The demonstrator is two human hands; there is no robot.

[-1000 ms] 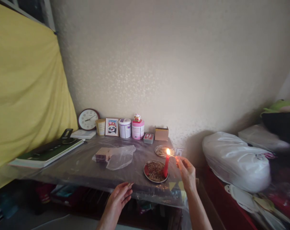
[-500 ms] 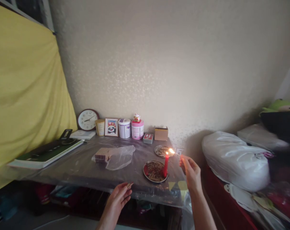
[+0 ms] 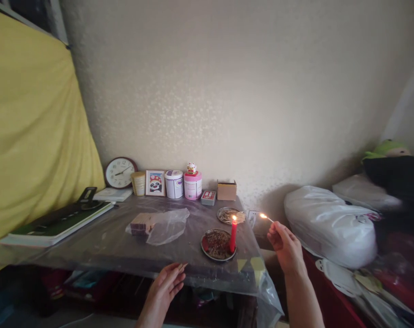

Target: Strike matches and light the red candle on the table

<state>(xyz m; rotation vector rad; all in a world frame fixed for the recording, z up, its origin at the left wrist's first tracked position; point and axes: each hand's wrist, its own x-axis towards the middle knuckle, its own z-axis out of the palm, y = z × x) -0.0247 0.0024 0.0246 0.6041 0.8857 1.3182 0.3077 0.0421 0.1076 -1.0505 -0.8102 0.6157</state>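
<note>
Your right hand (image 3: 286, 246) pinches a burning match (image 3: 266, 217) just right of the lit candle (image 3: 233, 233); the flame could creep down and singe your fingertips.

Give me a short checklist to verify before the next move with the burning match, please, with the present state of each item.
1. Candle lit: ok, a small flame shows at its top.
2. Candle upright on the plate: ok.
3. Match away from the candle: ok, the right hand holds it to the right, past the table edge.
4. Match flame out: not ok, it burns.
5. Match clear of the white bag: cannot tell, the bag lies just to its right.
6. Left hand away from flames: ok, it is at the near table edge, holding something small.
</note>
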